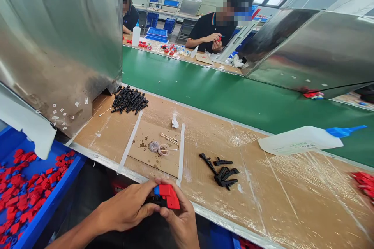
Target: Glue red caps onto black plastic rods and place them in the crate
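Observation:
Both hands hold one small plastic assembly (pixel 169 195) in red, blue and black, just over the bench's front edge. My left hand (pixel 128 206) pinches its dark side between thumb and fingers. Around the red side, the fingers and thumb of my right hand (pixel 182 216) are closed. Parts of the assembly are hidden behind the fingers. Beyond it, a cardboard piece (pixel 143 136) carries two small round cups (pixel 163 149) and several cotton swabs (pixel 168 138). Loose black plastic parts (pixel 223 175) lie to the right of the cardboard.
A pile of black parts (pixel 130 100) sits at the back left beside a metal panel (pixel 61 39). A blue bin (pixel 62 177) of red and blue pieces stands at left. One white bottle (pixel 298 140) lies at right. Past the green belt (pixel 204 78) a person (pixel 214 27) works.

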A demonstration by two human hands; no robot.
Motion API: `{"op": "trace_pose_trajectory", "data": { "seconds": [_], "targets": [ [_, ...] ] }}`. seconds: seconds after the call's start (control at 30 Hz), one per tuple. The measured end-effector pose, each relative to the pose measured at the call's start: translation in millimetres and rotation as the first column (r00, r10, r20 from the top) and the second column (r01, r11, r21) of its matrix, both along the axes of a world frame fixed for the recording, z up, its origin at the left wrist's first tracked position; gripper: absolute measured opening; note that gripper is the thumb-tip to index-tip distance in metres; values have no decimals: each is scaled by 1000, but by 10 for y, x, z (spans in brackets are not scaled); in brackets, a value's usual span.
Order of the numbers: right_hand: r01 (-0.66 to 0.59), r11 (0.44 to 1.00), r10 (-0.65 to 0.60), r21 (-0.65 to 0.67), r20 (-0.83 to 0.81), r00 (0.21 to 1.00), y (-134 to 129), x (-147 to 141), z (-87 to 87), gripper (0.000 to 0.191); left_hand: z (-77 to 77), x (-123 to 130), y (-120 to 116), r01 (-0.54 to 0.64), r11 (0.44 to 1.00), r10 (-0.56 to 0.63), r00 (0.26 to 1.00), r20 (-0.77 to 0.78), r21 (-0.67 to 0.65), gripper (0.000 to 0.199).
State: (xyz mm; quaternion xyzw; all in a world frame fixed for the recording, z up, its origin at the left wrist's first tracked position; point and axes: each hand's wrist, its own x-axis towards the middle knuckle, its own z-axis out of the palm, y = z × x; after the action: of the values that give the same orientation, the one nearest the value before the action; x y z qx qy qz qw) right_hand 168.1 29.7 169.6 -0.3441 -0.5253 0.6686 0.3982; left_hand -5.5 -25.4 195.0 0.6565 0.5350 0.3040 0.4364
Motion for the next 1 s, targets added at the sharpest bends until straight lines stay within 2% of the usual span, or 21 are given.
{"op": "trace_pose_trajectory", "data": {
  "seconds": [0.1,0.23,0.3,0.37,0.4,0.43,0.47,0.5,0.53,0.57,0.63,0.7,0.73,0.83,0.9,0.93,1.0],
  "targets": [
    [59,996,-60,69,1,998,-35,9,-67,41,-96,49,-31,33,998,-27,995,-100,62,48],
    [87,996,-87,-3,2,996,-35,3,-186,46,-157,98,-32,-17,998,25,988,-154,53,48],
    [75,996,-74,-54,11,997,-19,-8,-200,51,-174,128,-16,-85,996,86,994,-73,15,47],
    [51,995,-51,-81,1,999,-1,-25,-168,55,-205,163,2,-132,986,150,970,191,-102,42],
    [45,995,-45,-87,-3,999,7,-35,-139,54,-229,180,9,-110,973,182,904,387,-203,40],
    [46,995,-46,-88,3,999,14,-46,-108,50,-258,196,15,-46,951,225,782,582,-306,39],
    [53,995,-52,-81,22,998,20,-58,-77,47,-290,207,18,47,920,277,622,733,-388,40],
    [64,996,-61,-69,54,997,25,-69,-50,43,-322,214,18,142,888,331,463,822,-438,41],
    [77,996,-72,-53,90,993,30,-79,-31,40,-352,217,17,217,861,377,338,862,-461,41],
    [90,995,-86,-34,122,989,33,-87,-20,38,-377,218,15,260,842,409,264,873,-473,42],
    [114,994,-112,1,160,981,32,-97,-22,38,-406,226,12,281,824,441,229,868,-493,43],
    [126,992,-126,14,157,980,8,-96,-41,38,-402,260,19,248,830,433,279,857,-500,43],
    [130,991,-131,21,147,980,-13,-89,-47,40,-387,291,28,204,839,420,345,839,-504,43],
    [177,981,-186,81,129,974,-91,-15,-24,44,-308,403,79,-6,889,343,670,658,-458,42],
    [246,961,-261,127,123,957,-110,115,32,42,-268,434,143,-104,951,228,871,435,-292,41],
    [300,944,-315,135,113,942,-100,220,65,41,-267,422,189,-122,975,177,933,312,-186,40],
    [462,877,-474,130,87,876,-44,530,122,40,-320,344,310,-135,991,133,988,81,21,38]
  ]
}}
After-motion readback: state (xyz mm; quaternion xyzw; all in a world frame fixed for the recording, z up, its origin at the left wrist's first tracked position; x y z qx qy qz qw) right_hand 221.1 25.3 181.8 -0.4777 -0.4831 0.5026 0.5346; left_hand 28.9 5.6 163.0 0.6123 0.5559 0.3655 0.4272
